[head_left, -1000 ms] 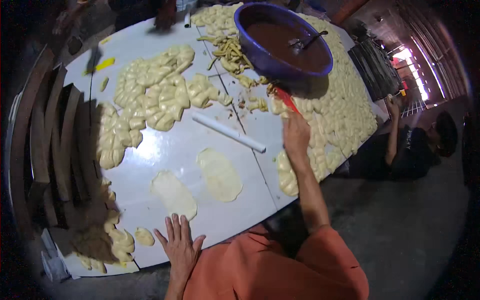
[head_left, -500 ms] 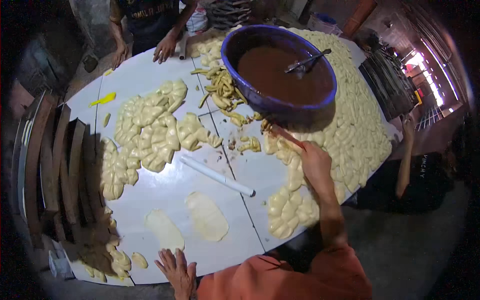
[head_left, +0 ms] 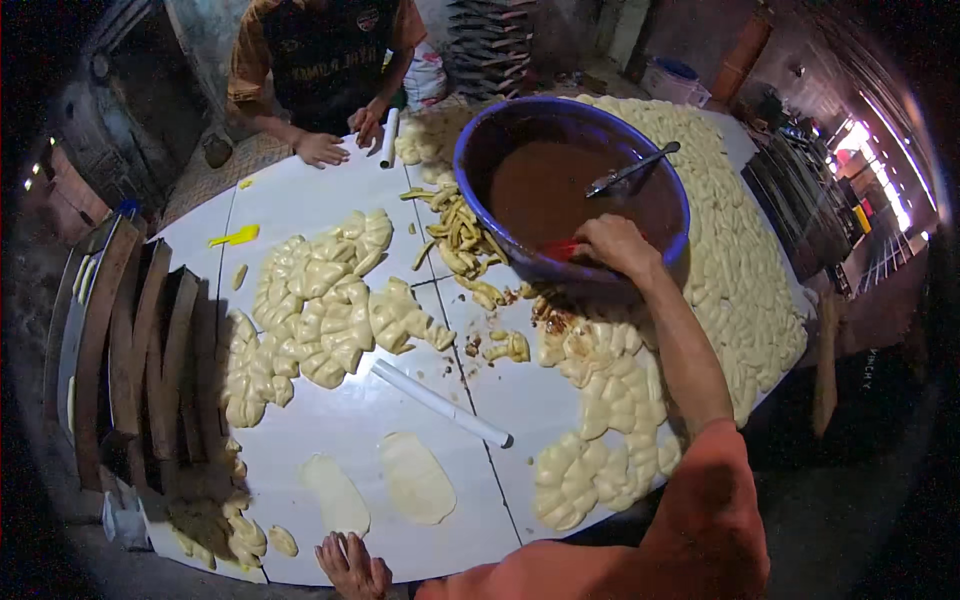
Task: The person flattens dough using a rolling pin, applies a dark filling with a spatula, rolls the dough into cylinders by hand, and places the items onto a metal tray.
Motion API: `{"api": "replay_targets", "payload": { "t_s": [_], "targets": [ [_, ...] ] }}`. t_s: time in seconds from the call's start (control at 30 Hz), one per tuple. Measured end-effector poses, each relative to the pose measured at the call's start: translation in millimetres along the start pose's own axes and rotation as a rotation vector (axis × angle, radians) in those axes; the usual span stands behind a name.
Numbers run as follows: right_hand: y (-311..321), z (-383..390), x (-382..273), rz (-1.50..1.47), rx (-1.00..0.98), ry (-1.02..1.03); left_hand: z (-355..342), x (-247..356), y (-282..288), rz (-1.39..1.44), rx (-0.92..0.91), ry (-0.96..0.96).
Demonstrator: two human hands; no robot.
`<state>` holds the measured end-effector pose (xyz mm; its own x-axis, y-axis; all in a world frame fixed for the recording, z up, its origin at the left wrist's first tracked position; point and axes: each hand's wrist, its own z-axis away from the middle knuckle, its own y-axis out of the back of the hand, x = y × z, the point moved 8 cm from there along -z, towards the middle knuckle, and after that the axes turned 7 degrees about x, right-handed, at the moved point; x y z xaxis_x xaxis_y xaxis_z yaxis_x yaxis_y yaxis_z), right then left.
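Note:
My right hand (head_left: pixel 610 245) grips a red tool (head_left: pixel 562 250), whose lower part is hidden in or against brown paste (head_left: pixel 532 195) in a large blue basin (head_left: pixel 462 175). A dark-handled utensil (head_left: pixel 630 170) rests in it. My left hand (head_left: pixel 352 568) lies open at the near table edge, fingertips by a thin flattened dough oval (head_left: pixel 335 490). A second oval (head_left: pixel 418 478) lies beside it, below a white rolling tube (head_left: pixel 440 402). Pale dough lumps (head_left: pixel 310 320) cover parts of the white tabletop (head_left: pixel 290 410). Small yellow-brown pieces (head_left: pixel 455 230) lie left of the basin.
Dark trays (head_left: pixel 130 360) stand along the left edge. Across the table, a co-worker's hands (head_left: pixel 322 148) rest near another tube (head_left: pixel 390 138) and a yellow scraper (head_left: pixel 235 236) lies farther left. More trays (head_left: pixel 780 200) are at right, beside another person's partly visible arm (head_left: pixel 825 360).
My right hand and the red tool have moved from the tabletop beside the basin up over its rim into it. The view has shifted, showing more of the co-worker opposite.

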<state>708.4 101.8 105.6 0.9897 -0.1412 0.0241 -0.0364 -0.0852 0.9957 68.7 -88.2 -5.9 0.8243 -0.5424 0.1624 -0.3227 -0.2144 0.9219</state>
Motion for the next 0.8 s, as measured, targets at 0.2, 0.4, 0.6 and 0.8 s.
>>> {"api": "replay_targets", "payload": {
  "t_s": [0.2,0.4,0.6,0.8],
  "targets": [
    [19.1,-0.3,15.2,-0.264,-0.097,-0.073,3.6,-3.5,4.5,-0.014,0.026,0.023],
    [-5.7,12.9,55.6,-0.563,-0.263,-0.243,-1.3,-2.3,4.8,0.013,0.015,0.068],
    [-7.7,8.1,56.0,-0.631,-0.344,-0.298,7.1,-9.7,1.6,-0.023,0.047,0.041],
    [6.0,16.1,48.3,-0.711,-0.299,-0.305,25.1,-28.1,-8.9,-0.006,-0.086,0.220]
  ]
}}
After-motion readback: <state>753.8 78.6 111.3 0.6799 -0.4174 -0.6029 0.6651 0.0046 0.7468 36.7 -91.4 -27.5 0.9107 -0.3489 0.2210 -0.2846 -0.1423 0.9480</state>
